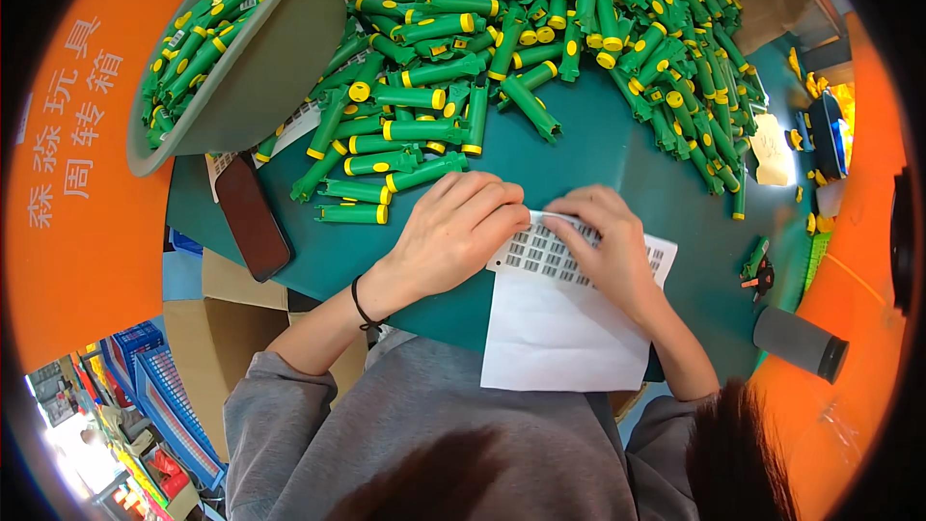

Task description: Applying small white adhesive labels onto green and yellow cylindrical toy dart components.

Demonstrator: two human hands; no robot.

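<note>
A white label sheet with rows of small barcode stickers lies at the table's near edge, its blank lower part hanging toward my lap. My left hand is closed at the sheet's upper left edge; its thumb is hidden. Pinched over the top edge is my right hand, with the thumb across the stickers and the fingers beyond the edge. The hands are slightly apart. Just beyond my left hand lie green tubes with yellow caps, part of a large pile.
A grey tub full of green tubes tilts at the far left. Near it a dark phone lies on the green table. To the right are a grey cylinder and a small green and black item. An open cardboard box stands below left.
</note>
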